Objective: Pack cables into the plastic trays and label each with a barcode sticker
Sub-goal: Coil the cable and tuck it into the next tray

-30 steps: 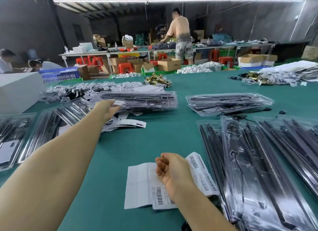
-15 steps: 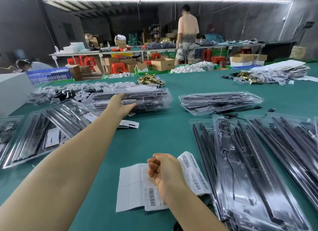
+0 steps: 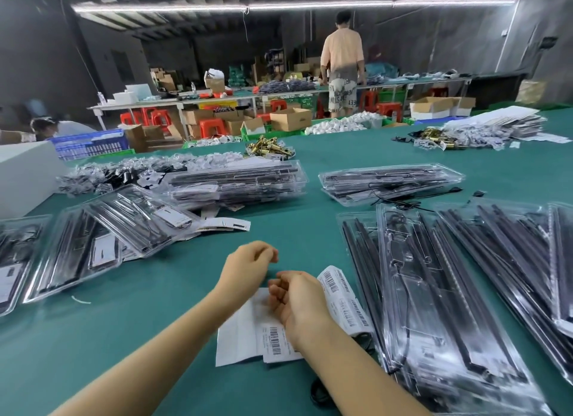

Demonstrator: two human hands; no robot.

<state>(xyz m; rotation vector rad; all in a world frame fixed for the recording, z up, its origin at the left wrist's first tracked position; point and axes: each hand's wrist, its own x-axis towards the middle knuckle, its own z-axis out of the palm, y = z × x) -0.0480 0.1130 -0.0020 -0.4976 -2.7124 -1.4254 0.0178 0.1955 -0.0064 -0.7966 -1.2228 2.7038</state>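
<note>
The right hand [image 3: 299, 304] rests with loosely curled fingers on the white barcode sticker sheets [image 3: 273, 343]; the left hand [image 3: 248, 263], also loosely curled, holds nothing. Beyond, some clear plastic trays of black cables [image 3: 102, 245] carry labels; the right-side trays [image 3: 434, 291] seem unlabelled.

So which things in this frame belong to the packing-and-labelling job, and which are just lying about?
Job:
- barcode sticker sheets under the right hand
- left hand, holding nothing visible
- plastic trays with cables
- tray stack

Lying about:
- brass fittings
- cardboard box
- red stools
- blue crate
</note>
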